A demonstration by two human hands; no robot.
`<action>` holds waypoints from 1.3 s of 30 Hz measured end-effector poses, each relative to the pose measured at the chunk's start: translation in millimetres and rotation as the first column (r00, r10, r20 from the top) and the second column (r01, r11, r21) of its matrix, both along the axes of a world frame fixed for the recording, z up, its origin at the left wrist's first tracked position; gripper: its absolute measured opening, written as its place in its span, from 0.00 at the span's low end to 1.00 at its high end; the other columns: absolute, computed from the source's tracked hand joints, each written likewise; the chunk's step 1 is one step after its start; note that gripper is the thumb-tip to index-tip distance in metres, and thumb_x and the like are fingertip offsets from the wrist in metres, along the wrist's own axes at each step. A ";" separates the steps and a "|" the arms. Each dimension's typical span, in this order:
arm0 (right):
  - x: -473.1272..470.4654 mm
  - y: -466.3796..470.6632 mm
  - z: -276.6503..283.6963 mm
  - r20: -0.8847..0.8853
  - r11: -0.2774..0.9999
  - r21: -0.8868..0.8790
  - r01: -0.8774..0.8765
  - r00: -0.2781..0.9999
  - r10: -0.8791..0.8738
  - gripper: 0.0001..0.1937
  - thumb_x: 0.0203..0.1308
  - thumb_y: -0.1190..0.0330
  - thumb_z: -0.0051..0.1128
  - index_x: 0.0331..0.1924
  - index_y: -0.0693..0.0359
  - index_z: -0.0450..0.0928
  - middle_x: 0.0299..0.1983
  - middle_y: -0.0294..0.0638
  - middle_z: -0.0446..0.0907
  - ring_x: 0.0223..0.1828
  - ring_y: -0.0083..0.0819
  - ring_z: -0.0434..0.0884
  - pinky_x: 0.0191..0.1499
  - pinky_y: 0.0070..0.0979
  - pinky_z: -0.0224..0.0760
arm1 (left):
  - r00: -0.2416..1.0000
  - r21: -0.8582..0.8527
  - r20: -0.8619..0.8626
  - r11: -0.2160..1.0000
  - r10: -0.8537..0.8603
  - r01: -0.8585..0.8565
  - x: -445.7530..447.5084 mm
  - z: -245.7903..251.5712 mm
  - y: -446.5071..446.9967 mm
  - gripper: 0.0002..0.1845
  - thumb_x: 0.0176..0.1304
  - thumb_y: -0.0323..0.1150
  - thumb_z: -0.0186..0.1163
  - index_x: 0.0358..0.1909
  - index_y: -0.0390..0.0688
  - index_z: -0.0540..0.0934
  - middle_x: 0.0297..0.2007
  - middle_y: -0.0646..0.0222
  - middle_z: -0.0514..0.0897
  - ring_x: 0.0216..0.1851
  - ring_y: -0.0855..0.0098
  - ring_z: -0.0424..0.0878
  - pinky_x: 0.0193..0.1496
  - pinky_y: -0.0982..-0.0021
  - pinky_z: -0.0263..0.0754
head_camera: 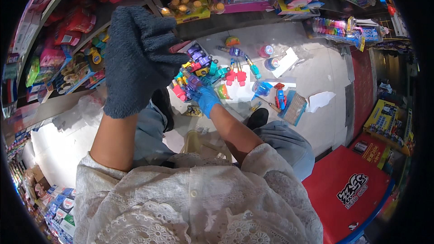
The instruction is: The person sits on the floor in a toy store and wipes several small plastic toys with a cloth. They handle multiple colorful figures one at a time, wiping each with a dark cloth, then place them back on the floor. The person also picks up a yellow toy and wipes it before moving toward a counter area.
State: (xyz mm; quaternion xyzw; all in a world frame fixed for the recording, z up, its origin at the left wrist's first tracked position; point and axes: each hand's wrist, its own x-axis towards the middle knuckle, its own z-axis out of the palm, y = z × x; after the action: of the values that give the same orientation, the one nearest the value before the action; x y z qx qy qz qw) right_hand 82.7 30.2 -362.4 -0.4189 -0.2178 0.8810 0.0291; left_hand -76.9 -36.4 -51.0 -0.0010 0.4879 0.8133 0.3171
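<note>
My left hand [139, 61] wears a thick grey fuzzy glove and is raised at the left, its fingers apart, with nothing seen in them. A thin blue glove covers my right hand [203, 96], which reaches into a pile of small plastic toys [202, 71] in purple, teal, yellow and red. A purple toy [194, 82] lies at its fingertips; whether the fingers grip it is unclear. On the floor right of the pile lie red toys with clear tubes [240, 77], a teal one [255, 69] and a purple one [236, 51].
Shelves with packaged sweets [190, 5] stand ahead and at the left. Round tubs [266, 51], torn white paper [321, 101], a wooden-handled tool [274, 107], a blue-edged brown pad [294, 107] and a red-and-blue toy [280, 98] lie on the floor. A red box [349, 189] stands at the lower right.
</note>
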 end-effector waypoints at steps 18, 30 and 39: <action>76.8 118.1 -78.0 0.910 -0.153 0.326 -0.933 0.266 0.318 0.24 0.62 0.60 0.52 0.64 0.37 0.68 0.63 0.52 0.67 0.61 0.56 0.71 0.63 0.45 0.67 | 0.362 -0.711 -0.677 0.697 -0.641 -0.094 -1.2 -7.7 10.4 0.30 0.52 0.27 0.69 0.56 0.39 0.67 0.53 0.57 0.79 0.49 0.62 0.82 0.43 0.63 0.81; 51.6 146.0 -63.3 0.821 -0.221 0.569 -0.792 0.535 0.196 0.19 0.60 0.54 0.56 0.54 0.48 0.76 0.48 0.53 0.77 0.52 0.54 0.77 0.52 0.46 0.72 | 0.888 -0.270 -0.399 0.955 -0.230 0.127 11.9 -15.7 39.2 0.35 0.53 0.27 0.66 0.64 0.39 0.64 0.58 0.58 0.77 0.53 0.64 0.80 0.48 0.65 0.79; 33.6 217.0 163.8 0.453 0.297 0.697 -0.652 0.722 0.523 0.10 0.68 0.62 0.49 0.46 0.56 0.75 0.34 0.33 0.73 0.36 0.21 0.73 0.42 0.22 0.69 | 0.989 0.032 0.082 0.992 -0.124 0.122 10.9 -30.8 57.0 0.31 0.55 0.39 0.68 0.60 0.43 0.73 0.61 0.65 0.75 0.60 0.68 0.76 0.52 0.67 0.75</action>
State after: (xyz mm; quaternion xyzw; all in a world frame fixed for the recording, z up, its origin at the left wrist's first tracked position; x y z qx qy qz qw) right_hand 116.3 247.2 -198.6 -0.3041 -0.7409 0.5869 -0.1191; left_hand -66.0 20.6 -81.8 -0.0010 0.4624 0.7979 0.3868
